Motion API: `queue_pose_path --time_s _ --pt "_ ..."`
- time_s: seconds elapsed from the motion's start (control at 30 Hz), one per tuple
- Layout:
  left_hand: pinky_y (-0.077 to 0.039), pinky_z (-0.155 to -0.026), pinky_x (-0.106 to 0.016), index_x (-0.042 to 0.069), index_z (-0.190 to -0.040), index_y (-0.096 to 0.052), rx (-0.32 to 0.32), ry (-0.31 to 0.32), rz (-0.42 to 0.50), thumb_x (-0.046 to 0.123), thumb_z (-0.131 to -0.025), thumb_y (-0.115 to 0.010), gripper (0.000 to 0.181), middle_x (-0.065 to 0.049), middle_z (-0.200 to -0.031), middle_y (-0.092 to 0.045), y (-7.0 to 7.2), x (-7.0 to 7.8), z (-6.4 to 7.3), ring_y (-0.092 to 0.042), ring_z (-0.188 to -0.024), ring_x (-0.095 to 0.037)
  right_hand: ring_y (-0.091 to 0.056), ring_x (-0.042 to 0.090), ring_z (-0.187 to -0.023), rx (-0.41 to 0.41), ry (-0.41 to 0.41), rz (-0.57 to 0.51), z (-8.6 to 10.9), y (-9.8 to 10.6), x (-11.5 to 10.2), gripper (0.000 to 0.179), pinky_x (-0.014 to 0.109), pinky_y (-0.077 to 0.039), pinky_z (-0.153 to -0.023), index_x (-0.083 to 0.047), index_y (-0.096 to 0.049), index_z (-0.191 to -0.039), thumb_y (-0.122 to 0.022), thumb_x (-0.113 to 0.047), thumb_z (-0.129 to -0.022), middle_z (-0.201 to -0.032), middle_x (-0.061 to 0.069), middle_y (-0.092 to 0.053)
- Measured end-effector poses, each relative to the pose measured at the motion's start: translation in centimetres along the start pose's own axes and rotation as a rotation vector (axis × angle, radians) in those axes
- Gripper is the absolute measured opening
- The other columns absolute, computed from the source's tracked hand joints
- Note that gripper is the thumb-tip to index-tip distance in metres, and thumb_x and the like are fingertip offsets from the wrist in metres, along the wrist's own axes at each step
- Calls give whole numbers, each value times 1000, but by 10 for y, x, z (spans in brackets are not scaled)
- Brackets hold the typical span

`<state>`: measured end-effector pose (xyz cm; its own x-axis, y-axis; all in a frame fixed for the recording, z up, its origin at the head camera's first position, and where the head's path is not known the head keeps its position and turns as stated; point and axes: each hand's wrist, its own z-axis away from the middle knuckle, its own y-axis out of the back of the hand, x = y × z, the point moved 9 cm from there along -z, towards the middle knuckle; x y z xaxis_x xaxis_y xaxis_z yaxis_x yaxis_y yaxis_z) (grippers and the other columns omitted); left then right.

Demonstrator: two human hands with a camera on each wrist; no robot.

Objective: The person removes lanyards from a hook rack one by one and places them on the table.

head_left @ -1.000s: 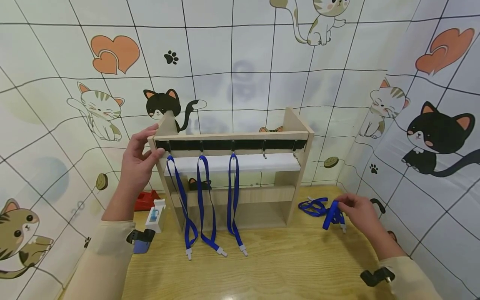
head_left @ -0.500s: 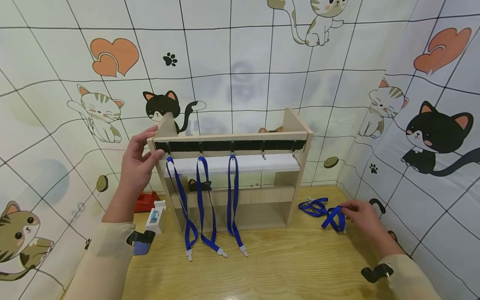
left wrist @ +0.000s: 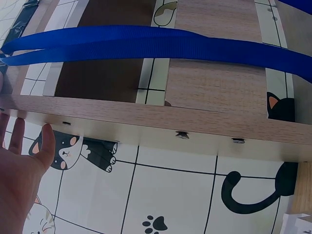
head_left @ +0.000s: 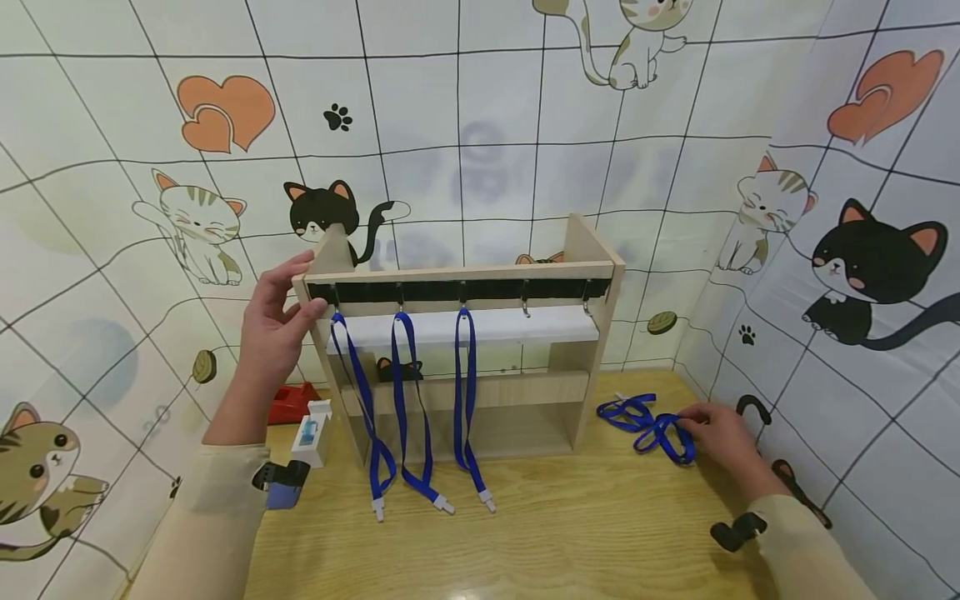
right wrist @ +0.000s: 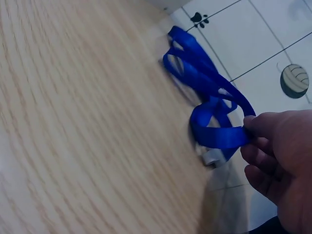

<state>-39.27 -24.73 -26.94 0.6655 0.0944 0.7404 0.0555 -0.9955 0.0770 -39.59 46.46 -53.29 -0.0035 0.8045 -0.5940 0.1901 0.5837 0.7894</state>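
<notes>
Head view
L hand (head_left: pixel 273 321): grips top left corner of wooden rack (head_left: pixel 592 250), thumb on front edge, fingers curled over the top.
R hand (head_left: pixel 718 433): low on table (head_left: pixel 570 533), R of rack; fingertips pinch a loose blue lanyard (head_left: pixel 660 433).
Loose lanyard: lies bunched on table just R of rack's base, touching R hand; part of a small blue heap w/ a white clip end at its far side.
Hung lanyards (head_left: pixel 401 400): three, on the L three hooks of black hook strip (head_left: pixel 495 289); white clips rest on table in front of rack.
Free hooks: two, at R end of strip.
Misc: white box (head_left: pixel 313 429) and red item (head_left: pixel 288 402) on table L of rack, behind L forearm.

L wrist view
L hand (left wrist: pixel 19 175): palm and straight fingers up against underside edge of rack board (left wrist: pixel 161 119); grip itself out of sight here.
Blue strap (left wrist: pixel 146 46): runs across top of frame, over the rack.

R wrist view
R hand (right wrist: pixel 280 156): thumb and forefinger clamped on a loop of the lanyard (right wrist: pixel 214 105); other fingers curled below.
Lanyard: folded loops on wood tabletop (right wrist: pixel 83 126), near wall edge; pale clip end (right wrist: pixel 212 157) under the loop, blurred.
</notes>
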Motion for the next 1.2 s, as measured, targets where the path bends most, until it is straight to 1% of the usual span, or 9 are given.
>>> queue_pose_path --time_s 0.2,0.37,0.63,0.73,0.8,0.9,1.03,1.13,1.2 --pt "-48 -120 -43 9 -156 -56 -1 -7 1 0 -105 -73 54 -4 -170 -50 0 0 0 -43 -155 -29 -66 28 -89 42 16 34 1 -6 2 14 39 -49 -72 2 -80 -111 -73 -10 -106 -103 16 -77" --pt "-48 -120 -44 9 -155 -56 -1 -8 8 0 -105 -73 53 -4 -170 -50 0 1 -1 -43 -154 -28 -68 30 -88 72 28 38 0 -7 2 18 37 -50 -69 3 -79 -115 -74 -12 -106 -102 16 -77" --pt "-48 -120 -44 10 -156 -56 0 -2 0 1 -106 -72 53 -3 -170 -50 -1 2 0 -43 -153 -28 -68 33 -91 111 42 0 5 -4 -11 19 36 -51 -70 4 -78 -117 -75 -12 -106 -104 17 -75" --pt "-48 -120 -43 10 -156 -56 0 -2 1 1 -106 -72 53 -3 -170 -50 0 2 0 -43 -153 -28 -68 30 -91 119 38 -22 7 -4 -16 22 35 -52 -68 3 -78 -119 -75 -15 -106 -105 16 -75" --pt "-48 -120 -42 9 -156 -56 3 -2 2 1 -106 -72 53 -3 -170 -50 0 2 1 -43 -154 -28 -67 25 -89 139 33 -44 9 -3 -22 26 32 -52 -67 2 -78 -121 -75 -20 -107 -105 15 -75" --pt "-48 -119 -41 9 -155 -56 4 0 7 0 -106 -72 53 -4 -170 -50 1 1 1 -44 -154 -28 -64 15 -86 200 31 -96 17 2 -38 30 26 -50 -64 0 -77 -124 -75 -25 -109 -106 14 -75" --pt "-48 -119 -41 8 -155 -56 1 1 16 0 -106 -72 53 -4 -170 -50 0 0 1 -43 -155 -28 -60 3 -82 330 39 -235 33 9 -73 27 17 -48 -66 -1 -76 -126 -76 -21 -108 -104 12 -73" --pt "-48 -120 -41 8 -155 -56 0 -3 12 1 -106 -72 53 -4 -170 -50 0 1 0 -43 -155 -27 -59 1 -79 436 90 -355 43 12 -105 22 12 -47 -69 -1 -75 -124 -78 -11 -105 -100 10 -71" --pt "-48 -120 -41 8 -155 -56 -1 -4 12 1 -106 -72 52 -3 -170 -50 -1 1 0 -42 -155 -27 -59 2 -78 489 148 -413 50 14 -129 21 11 -46 -69 -1 -74 -124 -78 -6 -104 -98 8 -70"
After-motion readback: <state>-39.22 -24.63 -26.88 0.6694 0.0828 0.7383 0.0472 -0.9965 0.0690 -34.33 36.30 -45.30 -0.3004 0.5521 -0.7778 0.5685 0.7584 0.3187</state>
